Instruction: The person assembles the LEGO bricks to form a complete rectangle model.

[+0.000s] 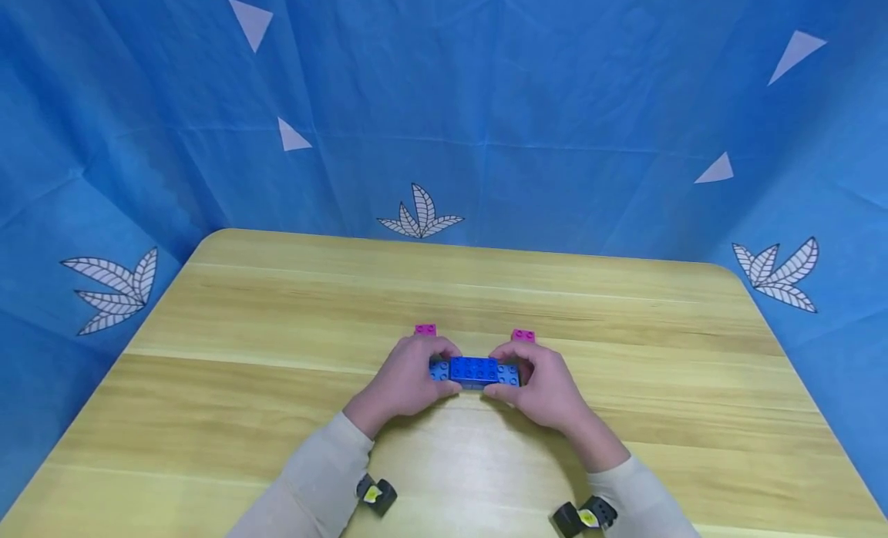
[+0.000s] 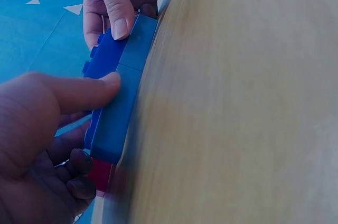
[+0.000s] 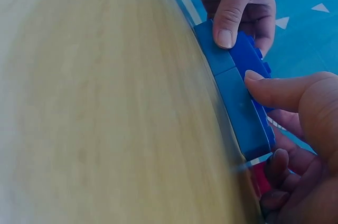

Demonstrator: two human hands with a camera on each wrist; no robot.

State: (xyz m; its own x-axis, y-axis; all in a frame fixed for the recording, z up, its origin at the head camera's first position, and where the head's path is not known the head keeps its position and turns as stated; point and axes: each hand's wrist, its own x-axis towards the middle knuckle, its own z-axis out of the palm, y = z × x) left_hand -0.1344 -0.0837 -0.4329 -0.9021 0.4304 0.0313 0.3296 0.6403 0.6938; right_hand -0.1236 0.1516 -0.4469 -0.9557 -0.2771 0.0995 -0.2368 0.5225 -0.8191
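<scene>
Gripping a dark blue brick [image 1: 474, 368] at both ends, I have my left hand [image 1: 409, 376] at its nine o'clock and my right hand [image 1: 546, 384] at its three o'clock. Each hand is clamped on it in a pinch, thumb along the six o'clock side and index finger along the twelve o'clock side. The dark brick sits across two lighter blue bricks laid end to end: the left lighter brick [image 1: 438, 370] pokes out toward nine o'clock, the right lighter brick [image 1: 509, 374] toward three, and their seam shows beneath it from both wrists. My thumbs rest about where the dark and lighter blues meet. I can't tell whether the stack touches the wood-grained surface [image 1: 264, 415] or is lifted slightly off it. Past my knuckles, one pink brick [image 1: 425, 330] lies at ten o'clock from the stack and another pink brick [image 1: 523, 336] at two, both partly covered by my hands. A blue cloth [image 1: 486, 83] with white triangles and leaf shapes hangs at twelve o'clock, and my pale sleeves [image 1: 305, 484] come in from seven and five.
</scene>
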